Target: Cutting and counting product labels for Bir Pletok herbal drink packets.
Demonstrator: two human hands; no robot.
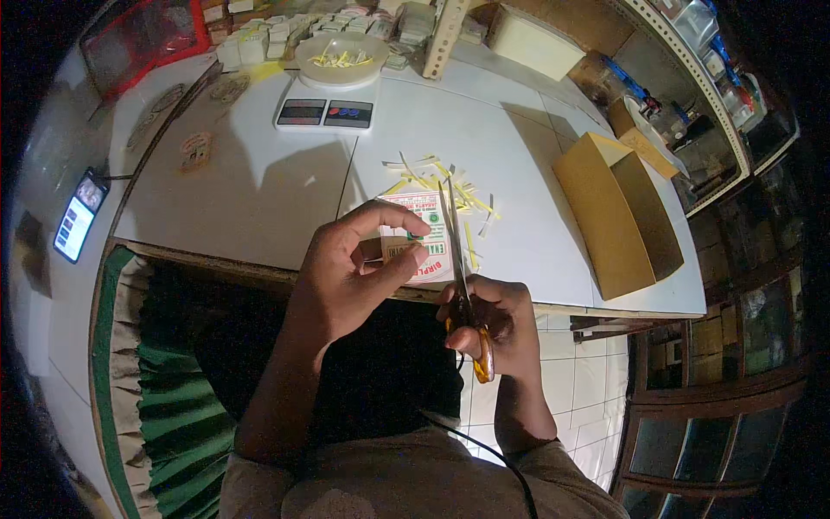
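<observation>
A stack of small printed paper labels [439, 263], white with red and green print, lies near the front edge of the white table. Over it is my left hand [363, 259], its thumb and index finger apart; whether it grips a label cannot be told. My right hand [496, 318] holds a pair of scissors [483, 357] by its amber handles, with the long blades pointing away from me along the labels' right side. The blades are slightly apart. Narrow yellow and white paper strips [468, 194] lie scattered just beyond and to the right of the labels.
A kitchen scale [324, 115] bears a bowl [305, 58] of strips. Behind it are stacked label bundles [266, 36]. An open cardboard box [600, 220] stands at the right, a white container [538, 44] and metal post [446, 39] at the back. A lit phone [79, 217] lies far left.
</observation>
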